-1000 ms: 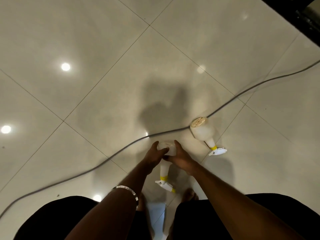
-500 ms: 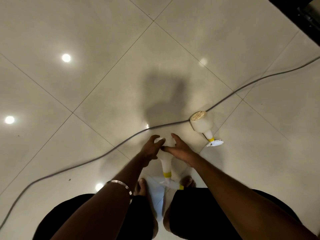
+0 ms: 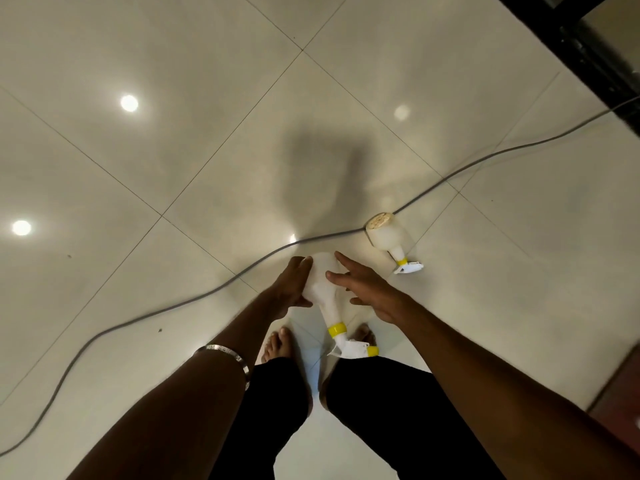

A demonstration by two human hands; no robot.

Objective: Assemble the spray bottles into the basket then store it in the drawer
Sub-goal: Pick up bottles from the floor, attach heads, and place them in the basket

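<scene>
A white spray bottle (image 3: 323, 282) with a yellow collar and a white trigger head hangs tilted above the floor, its nozzle end toward my feet. My left hand (image 3: 292, 284) grips the bottle's body from the left. To the right of the body, my right hand (image 3: 369, 289) has its fingers spread, the thumb and index finger against or just off the plastic. A second white spray bottle (image 3: 384, 235) lies on its side on the tiles a little further right, base pointing away. No basket or drawer is in view.
A grey cable (image 3: 207, 292) runs across the glossy tiled floor from lower left to upper right, passing just beyond both bottles. Dark furniture (image 3: 588, 46) fills the top right corner. A brown edge (image 3: 620, 386) shows at the lower right. My bare feet stand below the held bottle.
The bottle has come up off the floor and nearer to me. My right hand has opened from its hold on the body, while the left keeps its grip. The second bottle has not moved.
</scene>
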